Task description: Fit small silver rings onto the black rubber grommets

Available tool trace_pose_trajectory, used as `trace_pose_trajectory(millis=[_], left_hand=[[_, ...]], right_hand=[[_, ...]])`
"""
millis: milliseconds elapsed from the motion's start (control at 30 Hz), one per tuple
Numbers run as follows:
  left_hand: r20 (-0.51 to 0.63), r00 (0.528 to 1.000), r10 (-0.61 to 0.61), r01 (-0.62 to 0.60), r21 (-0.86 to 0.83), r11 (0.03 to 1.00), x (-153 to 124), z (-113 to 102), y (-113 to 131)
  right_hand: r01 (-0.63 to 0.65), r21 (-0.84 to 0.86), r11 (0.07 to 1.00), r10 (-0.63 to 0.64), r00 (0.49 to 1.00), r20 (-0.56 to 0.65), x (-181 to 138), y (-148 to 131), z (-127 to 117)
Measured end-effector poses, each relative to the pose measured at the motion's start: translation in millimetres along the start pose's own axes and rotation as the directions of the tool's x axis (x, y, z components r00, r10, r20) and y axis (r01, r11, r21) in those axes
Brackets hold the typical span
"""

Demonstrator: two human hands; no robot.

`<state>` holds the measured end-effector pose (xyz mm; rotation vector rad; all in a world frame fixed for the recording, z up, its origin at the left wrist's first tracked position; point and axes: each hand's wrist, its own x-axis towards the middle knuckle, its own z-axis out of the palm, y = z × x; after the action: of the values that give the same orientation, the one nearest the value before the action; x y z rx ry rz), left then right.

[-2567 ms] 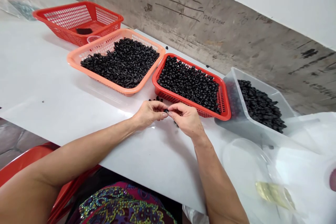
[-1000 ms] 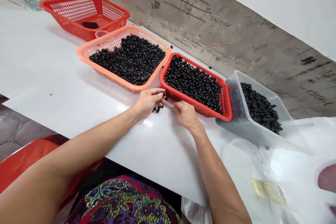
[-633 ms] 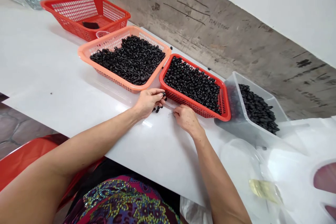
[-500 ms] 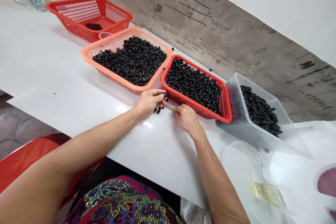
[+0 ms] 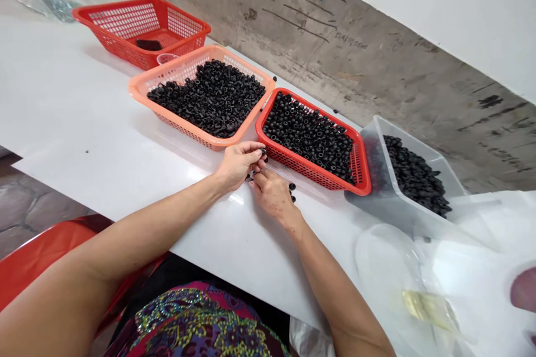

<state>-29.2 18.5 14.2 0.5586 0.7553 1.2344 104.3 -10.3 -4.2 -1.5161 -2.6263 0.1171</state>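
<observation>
My left hand is closed, pinching a small black ring-shaped part between thumb and fingertips. Close beside it, my right hand has its fingers drawn together just under the left fingertips; what they hold, if anything, is hidden. Two small black parts show by the right hand's outer edge; whether they lie on the table or in that hand, I cannot tell. Just beyond both hands stands a red basket full of black ring-shaped parts. An orange basket of smaller black pieces touches its left side.
A clear plastic bin with black parts stands at the right. Further left, another red basket contains a dark flat object. The white table runs along a grey wall. A clear bag lies far left.
My right hand has moved left, from in front of the red basket to the left fingertips. Two black parts now show where it was. My left hand has stayed put.
</observation>
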Motion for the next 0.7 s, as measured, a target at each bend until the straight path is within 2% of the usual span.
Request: trace_pose_trajectory(millis=[200,267,333,400,500,600,667,700], left_hand=[[0.041,0.999,-0.011,0.011,0.004,1.0,0.4,-1.8,-1.0],[0.077,0.997,-0.009,0.009,0.0,1.0,0.5,-3.0,-1.3],[0.124,0.992,-0.008,0.008,0.0,1.0,-0.1,-3.9,-2.1],[0.176,0.984,-0.019,0.018,0.01,1.0,-1.7,-4.2,-3.8],[0.259,0.963,-0.079,0.073,0.031,0.997,-6.5,-3.8,-9.3],[0.334,0.928,-0.166,0.158,0.05,0.986,-12.7,-2.8,-17.7],[0.372,0.903,-0.213,0.199,0.075,0.977,-16.8,-1.9,-23.1],[0.385,0.893,-0.231,0.212,0.091,0.973,-18.8,-1.2,-25.4]], right_hand=[[-0.059,0.024,0.998,0.06,0.998,-0.024,-0.4,-4.9,-0.1],[-0.086,0.145,0.986,0.097,0.993,-0.066,-4.1,-3.2,-3.8],[-0.132,0.365,0.922,0.178,0.979,-0.094,-12.6,2.2,-11.2],[-0.196,0.606,0.771,0.287,0.956,-0.056,-26.0,11.3,-20.7],[-0.262,0.858,0.442,0.388,0.918,0.08,-49.5,27.0,-31.9],[-0.227,0.97,0.089,0.42,0.891,0.17,-67.0,35.9,-33.6],[-0.185,0.98,-0.075,0.422,0.884,0.199,-72.6,36.2,-31.9],[-0.17,0.978,-0.122,0.422,0.883,0.206,-74.0,35.2,-31.3]])
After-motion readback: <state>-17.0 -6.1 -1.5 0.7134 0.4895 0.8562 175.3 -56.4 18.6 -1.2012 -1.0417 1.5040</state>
